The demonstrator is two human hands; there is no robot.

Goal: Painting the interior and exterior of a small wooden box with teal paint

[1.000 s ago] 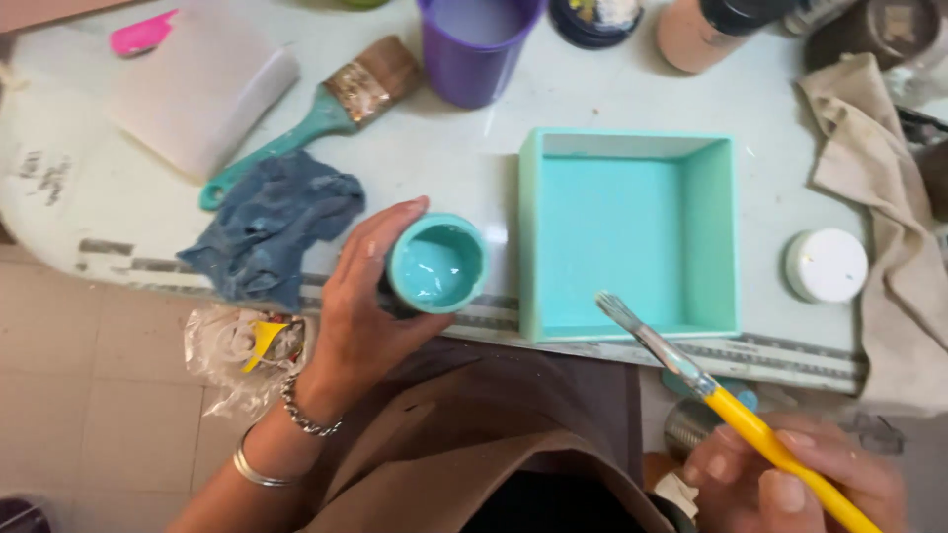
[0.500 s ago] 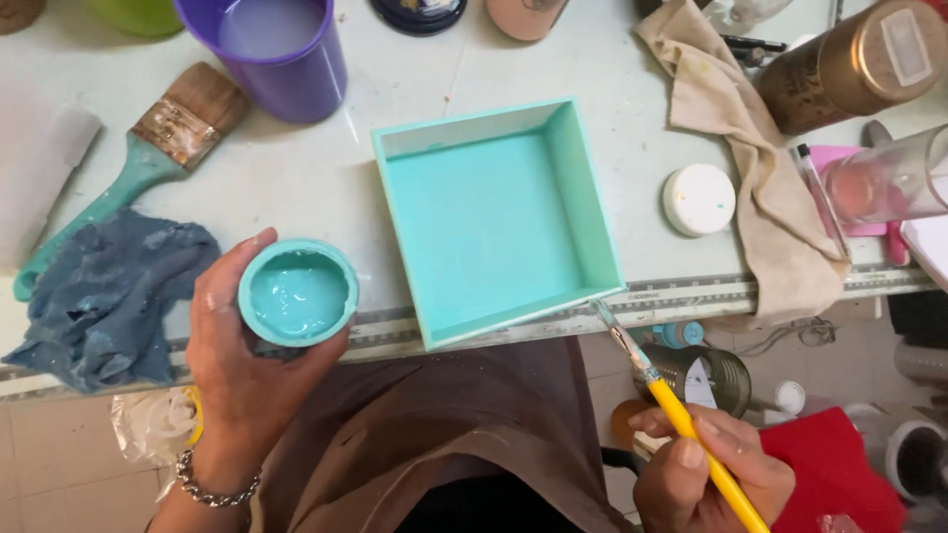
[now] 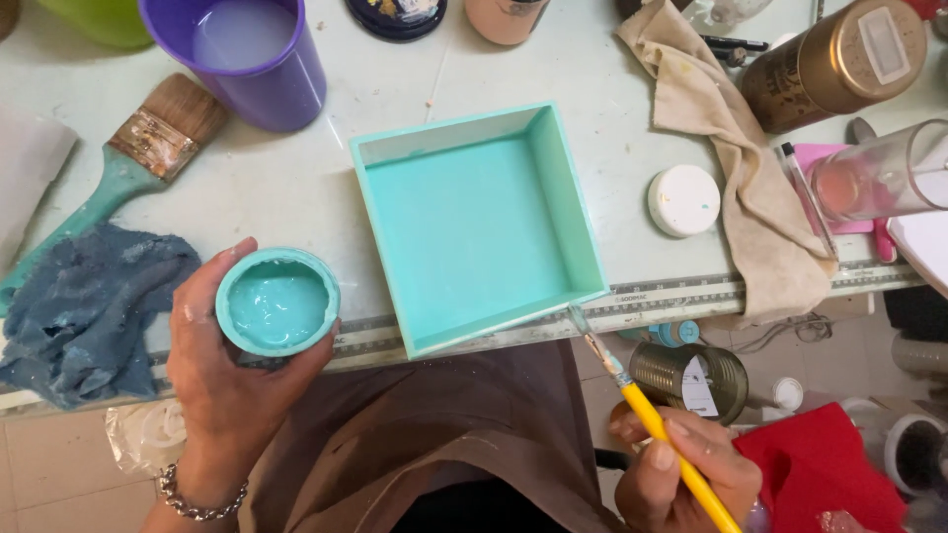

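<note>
My left hand grips a small open jar of turquoise paint at the table's front edge. My right hand holds a thin yellow-handled brush below the table edge; its bristle tip is at the front right corner of a square turquoise-painted tray. The tray lies flat in the middle of the table, open side up.
A wide flat brush with a turquoise handle and a blue rag lie at left. A purple cup of cloudy water stands behind. A white lid, beige cloth, gold can and clear glass are at right.
The view has shifted, so the tray now sits more central. My right hand has brought the brush tip up to the tray's front right corner. The paint jar stays in my left hand.
</note>
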